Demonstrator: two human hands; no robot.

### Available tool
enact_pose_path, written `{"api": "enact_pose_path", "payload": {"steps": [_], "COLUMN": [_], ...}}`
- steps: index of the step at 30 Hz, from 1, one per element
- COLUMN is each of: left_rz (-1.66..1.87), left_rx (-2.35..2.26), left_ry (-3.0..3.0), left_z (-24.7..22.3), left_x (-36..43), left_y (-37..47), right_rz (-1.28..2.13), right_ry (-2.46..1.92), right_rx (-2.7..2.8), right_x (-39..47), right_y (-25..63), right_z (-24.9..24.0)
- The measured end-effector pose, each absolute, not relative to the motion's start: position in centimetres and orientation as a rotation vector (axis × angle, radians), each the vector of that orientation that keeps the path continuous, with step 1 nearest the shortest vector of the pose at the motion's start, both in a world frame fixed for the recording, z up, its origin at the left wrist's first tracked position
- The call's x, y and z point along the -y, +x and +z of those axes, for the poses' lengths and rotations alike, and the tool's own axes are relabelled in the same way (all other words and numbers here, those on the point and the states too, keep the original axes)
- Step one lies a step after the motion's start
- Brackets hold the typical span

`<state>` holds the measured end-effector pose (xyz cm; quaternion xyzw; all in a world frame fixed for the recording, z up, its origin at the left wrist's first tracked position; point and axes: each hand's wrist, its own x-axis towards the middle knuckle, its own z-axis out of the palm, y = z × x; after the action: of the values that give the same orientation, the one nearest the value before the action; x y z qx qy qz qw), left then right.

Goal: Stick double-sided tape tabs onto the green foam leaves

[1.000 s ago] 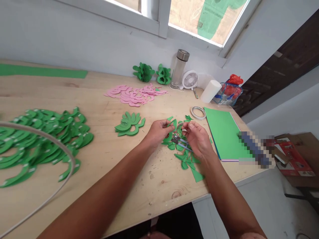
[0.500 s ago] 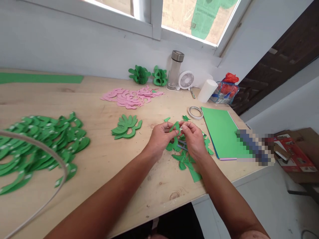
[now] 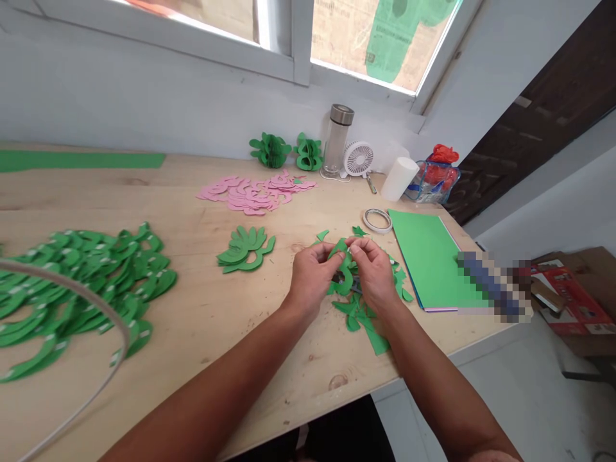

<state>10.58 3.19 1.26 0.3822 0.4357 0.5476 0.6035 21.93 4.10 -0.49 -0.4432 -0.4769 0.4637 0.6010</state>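
My left hand (image 3: 312, 273) pinches a curved green paper piece (image 3: 342, 282) between thumb and fingers, above the wooden table. Close on its right, my right hand (image 3: 375, 269) has its thumb and forefinger pressed together at the upper edge of that piece; whatever they grip is too small to make out. Green scraps (image 3: 356, 314) lie beneath and around both hands. A grey-blue object, partly hidden, shows between the hands. To the left of my hands rests a small stack of green petal-shaped cutouts (image 3: 245, 249).
A large heap of green cutouts (image 3: 86, 276) lies left, behind a pale curved cable (image 3: 91, 292). Pink cutouts (image 3: 255, 194), a bottle (image 3: 337, 141) and a fan (image 3: 359, 158) stand towards the wall. A tape roll (image 3: 378, 221) and green sheets (image 3: 433, 256) are at right.
The green piece in my left hand has tilted, and its curved lower part shows more. Both hands remain close together. The whole view has shifted slightly.
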Motion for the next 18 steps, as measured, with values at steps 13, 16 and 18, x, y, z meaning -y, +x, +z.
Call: {"api": "enact_pose_path", "payload": {"steps": [13,16,18], "left_rz": [1.284,1.302,1.330], "left_rx": [-1.091,-1.074,-1.075], "left_ry": [0.877,0.892,0.932], "left_z": [1.45,1.20,0.88], "left_x": [-2.88,-2.97,-3.10], "left_y": [10.88,10.94,10.96], "right_rz": [1.033,1.045,1.040], "right_ry": [-1.042,-1.037,-1.038], "right_rx": [1.093,1.072,1.071], "right_x": [-3.73,-3.78,-3.80], "right_y": [21.30,21.40,21.47], "right_z": [-0.30,-0.41,-0.40]}}
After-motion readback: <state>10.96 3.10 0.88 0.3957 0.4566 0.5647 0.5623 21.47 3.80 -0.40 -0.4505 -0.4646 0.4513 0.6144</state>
